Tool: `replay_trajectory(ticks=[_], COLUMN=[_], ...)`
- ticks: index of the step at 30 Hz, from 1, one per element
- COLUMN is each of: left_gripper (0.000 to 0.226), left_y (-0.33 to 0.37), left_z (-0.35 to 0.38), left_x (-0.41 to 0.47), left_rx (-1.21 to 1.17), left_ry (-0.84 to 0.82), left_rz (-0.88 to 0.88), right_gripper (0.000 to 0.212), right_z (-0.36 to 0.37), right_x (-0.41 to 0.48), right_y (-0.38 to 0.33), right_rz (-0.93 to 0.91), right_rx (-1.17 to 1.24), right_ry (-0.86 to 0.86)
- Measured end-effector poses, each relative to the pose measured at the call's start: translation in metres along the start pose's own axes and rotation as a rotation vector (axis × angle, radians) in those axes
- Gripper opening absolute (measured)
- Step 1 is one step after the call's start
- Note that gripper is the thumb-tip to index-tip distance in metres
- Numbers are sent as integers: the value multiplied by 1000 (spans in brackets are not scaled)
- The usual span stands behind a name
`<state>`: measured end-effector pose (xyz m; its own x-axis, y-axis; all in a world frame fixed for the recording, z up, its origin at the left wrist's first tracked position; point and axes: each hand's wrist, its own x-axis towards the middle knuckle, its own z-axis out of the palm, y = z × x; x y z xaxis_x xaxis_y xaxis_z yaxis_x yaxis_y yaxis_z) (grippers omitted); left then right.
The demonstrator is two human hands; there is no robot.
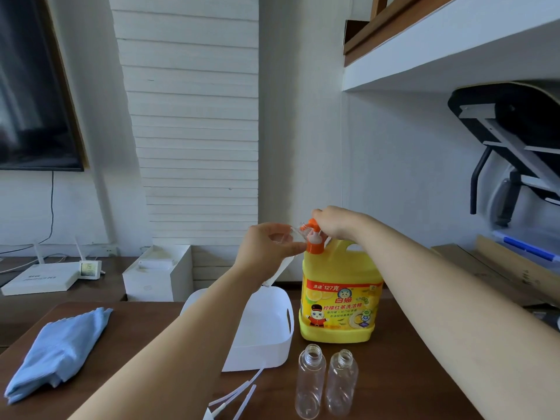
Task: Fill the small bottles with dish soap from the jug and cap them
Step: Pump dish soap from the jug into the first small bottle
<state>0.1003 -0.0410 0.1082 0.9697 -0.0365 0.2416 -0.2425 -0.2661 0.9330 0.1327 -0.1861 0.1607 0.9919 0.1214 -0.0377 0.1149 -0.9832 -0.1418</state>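
A clear bottle [298,233] was pinched, tilted, in the left hand [266,248], with its mouth brought to the spout of the orange pump [315,242]. The pump's head was covered by the right hand [336,222], whose fingers were curled down over it.

The jug [339,298] stood upright on the table [145,328] directly beneath both hands. It was judged heavy and steady, better left standing and worked by the pump than lifted. Its moulded handle lay under the right wrist. The held bottle was judged light and thin-walled, easily squeezed and likely slippery once soaped. It was thought best gripped round the body just below the neck.

Below the right forearm, nearer the person, a second bottle [310,386] and a third bottle [341,383] stood uncapped and empty, side by side and just apart. Both were judged easily toppled.

A white tub [266,328] sat under the left forearm. Below it lay white tubes [242,395], taken to belong to the caps. A folded blue cloth [60,350] lay well out to the left of the left arm.
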Motion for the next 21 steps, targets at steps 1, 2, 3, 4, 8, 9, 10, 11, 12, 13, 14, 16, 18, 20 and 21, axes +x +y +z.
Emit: replay_trajectory(ticks=[1, 2, 3, 4, 8, 9, 10, 11, 12, 13, 14, 16, 18, 20, 21], left_gripper=[54, 53, 53, 53, 55, 54, 51, 48, 46, 47, 48, 50, 51, 52, 52], left_y=[0, 1, 0, 0, 0, -2, -3, -5, -7, -9, -11, -11, -9, -4, -2], left_z=[0, -1, -1, -1, 0, 0, -1, -1, 0, 0, 0, 1, 2, 1, 1], left_x=[0, -1, -1, -1, -1, -1, -2, -2, -3, -4, -4, -6, -5, -4, -3], left_rx=[2, 5, 6, 3, -13, -17, -12, -2, 9, 14, 15, 12, 5, -17, -19], left_ry=[3, 6, 8, 7, -18, -20, -20, -22, -23, -22, -17, -8, -8, -11, -14], left_rz=[2, 4, 5, 8, 9, 7, 8, 8, 7, 2, -4, -12, -13, -10, -5], right_gripper=[10, 10, 10, 9, 28, 32, 34, 36, 39, 41, 42, 42, 38, 22, 18], right_z=[0, 2, 2, 3, 7, 9, 10, 12, 14, 15, 16, 17, 14, 8, 5], right_x=[0, 0, 0, -1, -3, -2, -1, 0, 0, 0, 1, 2, 1, -1, -4], right_y=[-1, -2, -2, -2, 1, 1, 2, 1, 1, 0, 0, -1, -1, 0, 0], right_rz=[3, 5, 7, 10, 4, 1, -3, -9, -15, -15, -17, -12, -8, -3, 1], right_rx=[15, 20, 19, 11, -29, -40, -71, -110, -149, -177, -192, -202, -162, -27, 32], right_ry=[8, 13, 19, 24, 71, 67, 58, 50, 43, 38, 34, 28, 15, 7, 3])
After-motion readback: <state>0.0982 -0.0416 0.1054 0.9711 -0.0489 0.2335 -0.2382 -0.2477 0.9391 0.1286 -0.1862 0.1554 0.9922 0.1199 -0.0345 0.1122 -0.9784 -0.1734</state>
